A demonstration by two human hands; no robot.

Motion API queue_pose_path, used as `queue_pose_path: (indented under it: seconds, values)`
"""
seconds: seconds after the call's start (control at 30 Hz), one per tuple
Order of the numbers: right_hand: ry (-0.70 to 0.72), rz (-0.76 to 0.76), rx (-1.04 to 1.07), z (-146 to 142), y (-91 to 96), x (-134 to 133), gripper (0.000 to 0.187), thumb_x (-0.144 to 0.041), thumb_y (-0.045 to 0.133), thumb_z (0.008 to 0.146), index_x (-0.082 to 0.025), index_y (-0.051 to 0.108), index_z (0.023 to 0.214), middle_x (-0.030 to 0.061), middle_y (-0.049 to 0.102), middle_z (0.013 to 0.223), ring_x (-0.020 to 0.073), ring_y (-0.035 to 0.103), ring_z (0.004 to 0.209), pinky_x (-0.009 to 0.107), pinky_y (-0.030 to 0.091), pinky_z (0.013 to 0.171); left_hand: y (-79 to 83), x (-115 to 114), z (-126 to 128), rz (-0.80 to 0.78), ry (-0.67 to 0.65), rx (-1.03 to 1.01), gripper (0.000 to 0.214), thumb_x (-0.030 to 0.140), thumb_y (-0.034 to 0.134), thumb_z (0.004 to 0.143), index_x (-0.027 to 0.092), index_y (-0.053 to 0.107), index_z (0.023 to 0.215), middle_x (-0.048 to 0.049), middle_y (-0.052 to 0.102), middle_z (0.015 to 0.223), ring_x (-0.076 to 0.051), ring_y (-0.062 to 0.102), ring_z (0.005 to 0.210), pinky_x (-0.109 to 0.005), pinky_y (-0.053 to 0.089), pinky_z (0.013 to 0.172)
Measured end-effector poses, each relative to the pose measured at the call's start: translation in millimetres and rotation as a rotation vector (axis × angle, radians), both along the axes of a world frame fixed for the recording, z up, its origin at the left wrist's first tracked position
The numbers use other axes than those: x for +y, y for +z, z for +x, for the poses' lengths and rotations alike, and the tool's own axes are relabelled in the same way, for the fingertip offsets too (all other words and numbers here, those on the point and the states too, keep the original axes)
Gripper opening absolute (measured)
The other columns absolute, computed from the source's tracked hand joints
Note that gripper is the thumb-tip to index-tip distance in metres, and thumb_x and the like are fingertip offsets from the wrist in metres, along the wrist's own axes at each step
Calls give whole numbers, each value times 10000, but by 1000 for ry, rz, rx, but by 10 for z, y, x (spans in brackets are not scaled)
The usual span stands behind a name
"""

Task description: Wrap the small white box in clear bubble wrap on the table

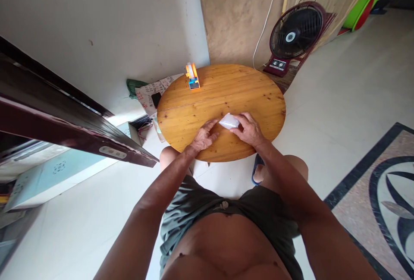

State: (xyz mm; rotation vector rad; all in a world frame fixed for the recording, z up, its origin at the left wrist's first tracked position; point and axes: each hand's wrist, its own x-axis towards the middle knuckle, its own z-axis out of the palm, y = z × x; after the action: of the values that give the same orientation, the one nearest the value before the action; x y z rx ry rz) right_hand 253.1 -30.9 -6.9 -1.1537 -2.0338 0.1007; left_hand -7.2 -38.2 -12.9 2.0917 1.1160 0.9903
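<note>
A small white folded piece of paper or plastic (228, 121) lies on the round wooden table (246, 90) near its front edge. My right hand (248, 129) rests over its right side, fingers curled and pinching it. My left hand (204, 135) lies on the table just left of the white piece, fingers stretched toward it, with the fingertips close to its edge. An orange and blue tape dispenser (192, 76) stands at the table's far left rim, well away from both hands.
A dark red floor fan (296, 36) stands behind the table at the right, by a wooden panel. Newspapers and a dark phone-like object (155, 99) lie on the floor to the table's left. A dark wooden bar (64, 116) juts in from the left.
</note>
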Motion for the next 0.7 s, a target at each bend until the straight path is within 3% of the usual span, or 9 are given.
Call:
queue_pose_path:
  seconds: [0.1,0.23,0.4,0.53,0.6,0.7]
  values:
    - [33,-42,-15,15,-37,50,452,-342,602,924,-241,645,1362,124,599,1344,297,586,1256,445,494,1108,8,4,21,-53,-55,6,532,262,684,847,188,628,1370,-112,665,1382,-292,617,1294,-466,460,1174]
    - [-41,-45,-43,10,-30,95,409,-224,542,928,-246,692,1308,112,552,1430,305,525,1330,474,455,1150,-55,-2,18,-105,25,-119,432,271,660,868,183,667,1291,-98,703,1321,-260,665,1218,-444,499,1137]
    - [-249,-102,-151,-90,86,70,423,-153,533,905,-243,733,1267,125,635,1262,311,589,1183,458,518,1046,-136,29,14,-169,26,-205,480,281,694,849,176,649,1315,-104,720,1289,-255,683,1197,-449,513,1125]
    - [-194,-218,-226,-103,228,122,471,-107,513,899,-205,705,1317,134,675,1228,286,611,1183,408,508,1048,-149,36,11,-183,27,-220,476,296,723,840,189,663,1300,-105,729,1265,-264,683,1198,-470,500,1136]
    - [-163,-271,-254,-108,335,139,424,-161,531,927,-192,703,1313,138,664,1278,279,597,1224,392,490,1064,-142,31,2,-198,18,-239,468,308,725,847,191,668,1296,-106,732,1258,-264,684,1197,-471,496,1141]
    - [-216,-318,-318,-195,519,106,381,-413,626,938,-182,742,1217,157,638,1309,312,569,1247,407,486,1050,-128,24,-11,-220,10,-268,480,335,740,843,188,669,1294,-105,739,1244,-260,689,1184,-461,504,1133]
